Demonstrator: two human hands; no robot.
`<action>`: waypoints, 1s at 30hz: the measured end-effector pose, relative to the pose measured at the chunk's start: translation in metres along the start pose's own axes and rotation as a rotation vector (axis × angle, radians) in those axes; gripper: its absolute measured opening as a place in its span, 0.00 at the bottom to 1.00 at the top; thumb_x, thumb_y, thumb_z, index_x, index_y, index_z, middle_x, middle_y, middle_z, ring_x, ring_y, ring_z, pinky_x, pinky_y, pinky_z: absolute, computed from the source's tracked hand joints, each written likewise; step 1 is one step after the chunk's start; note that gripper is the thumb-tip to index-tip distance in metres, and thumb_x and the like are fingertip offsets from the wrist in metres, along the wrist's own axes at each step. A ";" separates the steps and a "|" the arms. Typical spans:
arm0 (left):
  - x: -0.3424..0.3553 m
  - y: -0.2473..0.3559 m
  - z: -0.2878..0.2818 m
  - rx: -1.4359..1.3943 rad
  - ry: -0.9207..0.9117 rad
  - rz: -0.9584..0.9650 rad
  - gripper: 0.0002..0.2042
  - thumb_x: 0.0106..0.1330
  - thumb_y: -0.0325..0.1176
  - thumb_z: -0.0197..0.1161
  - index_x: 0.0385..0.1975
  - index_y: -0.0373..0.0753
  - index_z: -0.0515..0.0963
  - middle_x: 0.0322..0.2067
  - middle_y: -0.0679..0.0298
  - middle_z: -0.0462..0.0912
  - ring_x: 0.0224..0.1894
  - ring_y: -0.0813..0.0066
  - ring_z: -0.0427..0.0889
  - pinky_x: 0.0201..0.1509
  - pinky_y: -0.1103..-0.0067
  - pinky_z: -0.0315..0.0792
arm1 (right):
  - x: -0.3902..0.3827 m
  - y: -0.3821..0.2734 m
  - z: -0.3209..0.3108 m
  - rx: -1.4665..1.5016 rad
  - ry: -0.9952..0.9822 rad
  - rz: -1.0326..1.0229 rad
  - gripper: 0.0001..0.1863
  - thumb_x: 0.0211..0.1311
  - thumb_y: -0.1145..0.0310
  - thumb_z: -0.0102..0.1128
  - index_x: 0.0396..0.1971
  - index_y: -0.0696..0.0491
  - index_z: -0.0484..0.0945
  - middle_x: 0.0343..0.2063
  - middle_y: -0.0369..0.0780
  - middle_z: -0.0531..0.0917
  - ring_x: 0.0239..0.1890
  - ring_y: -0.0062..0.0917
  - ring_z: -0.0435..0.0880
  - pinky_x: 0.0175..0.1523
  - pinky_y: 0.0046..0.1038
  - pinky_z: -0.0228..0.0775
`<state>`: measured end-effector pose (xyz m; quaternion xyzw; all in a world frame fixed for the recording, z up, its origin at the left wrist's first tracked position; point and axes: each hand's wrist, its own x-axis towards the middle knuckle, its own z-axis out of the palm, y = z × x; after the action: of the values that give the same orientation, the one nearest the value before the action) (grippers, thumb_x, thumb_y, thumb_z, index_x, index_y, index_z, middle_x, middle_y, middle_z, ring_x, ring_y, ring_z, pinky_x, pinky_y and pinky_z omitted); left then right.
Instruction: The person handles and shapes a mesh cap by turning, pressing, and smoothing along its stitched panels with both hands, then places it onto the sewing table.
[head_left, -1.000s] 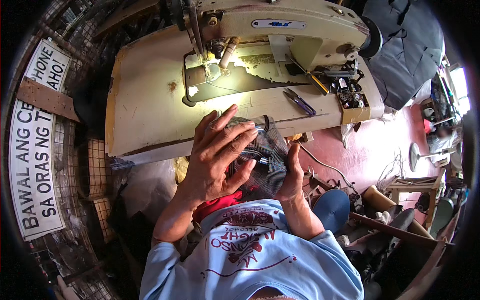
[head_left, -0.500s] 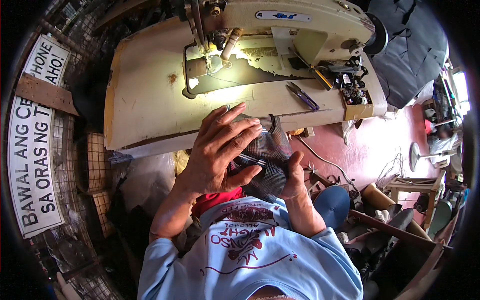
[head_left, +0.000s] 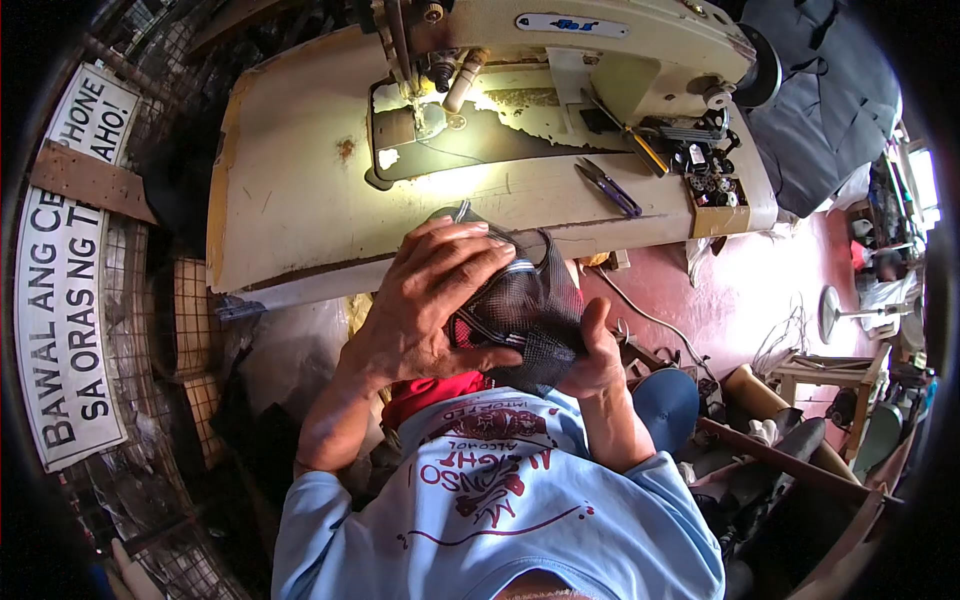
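Note:
A piece of dark see-through mesh fabric [head_left: 525, 300] with pale stripes is held up between my hands, over my lap in front of the table edge. My left hand [head_left: 425, 295] grips its left side, fingers bent over the top and thumb along the lower part. On the lower right side, my right hand [head_left: 597, 350] holds the mesh with the thumb pointing up; its other fingers are mostly hidden behind the fabric. Beyond the hands stands a cream sewing machine [head_left: 630, 40], its lamp lighting the needle area.
On the machine table [head_left: 290, 170] lie thread snips [head_left: 610, 188] and a yellow-handled tool [head_left: 645, 150]. A small box of bobbins and metal parts [head_left: 718, 208] sits at its right end. A blue round object [head_left: 665, 408] and clutter fill the lower right. Wire mesh [head_left: 195, 320] stands left.
My left fingers have curled lower over the mesh, and its upper edge now shows above them. The fabric has tilted and opened out a little. My right hand has barely shifted.

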<state>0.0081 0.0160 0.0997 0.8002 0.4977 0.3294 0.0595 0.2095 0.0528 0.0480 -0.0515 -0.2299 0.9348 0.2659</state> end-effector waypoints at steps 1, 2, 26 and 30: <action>0.000 -0.001 0.000 -0.012 0.024 0.000 0.34 0.49 0.57 0.67 0.49 0.35 0.74 0.46 0.58 0.76 0.54 0.57 0.72 0.63 0.60 0.61 | -0.001 -0.002 0.001 -0.055 0.013 0.020 0.45 0.59 0.38 0.50 0.62 0.62 0.56 0.59 0.49 0.67 0.61 0.36 0.68 0.63 0.37 0.62; 0.000 -0.002 0.000 0.029 0.038 0.007 0.33 0.51 0.56 0.66 0.50 0.35 0.73 0.45 0.57 0.76 0.52 0.57 0.72 0.60 0.60 0.63 | -0.001 0.000 0.000 -0.041 0.109 -0.034 0.43 0.57 0.43 0.58 0.60 0.62 0.59 0.56 0.49 0.70 0.58 0.35 0.70 0.62 0.36 0.62; -0.001 0.009 0.039 0.384 0.241 -0.118 0.27 0.57 0.50 0.61 0.49 0.33 0.74 0.39 0.55 0.73 0.39 0.57 0.71 0.47 0.64 0.64 | 0.007 -0.009 -0.022 -0.826 0.720 -0.337 0.15 0.71 0.64 0.43 0.41 0.60 0.74 0.36 0.41 0.83 0.37 0.28 0.81 0.43 0.27 0.72; -0.012 0.011 0.036 0.396 0.312 -0.117 0.28 0.58 0.52 0.59 0.50 0.33 0.74 0.38 0.55 0.73 0.39 0.59 0.71 0.47 0.65 0.64 | 0.007 -0.023 -0.017 0.148 0.318 -0.236 0.18 0.68 0.61 0.45 0.51 0.55 0.72 0.47 0.41 0.80 0.51 0.31 0.78 0.57 0.34 0.69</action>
<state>0.0339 0.0088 0.0706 0.7056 0.6011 0.3409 -0.1568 0.2181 0.0810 0.0435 -0.1513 -0.1203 0.8917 0.4093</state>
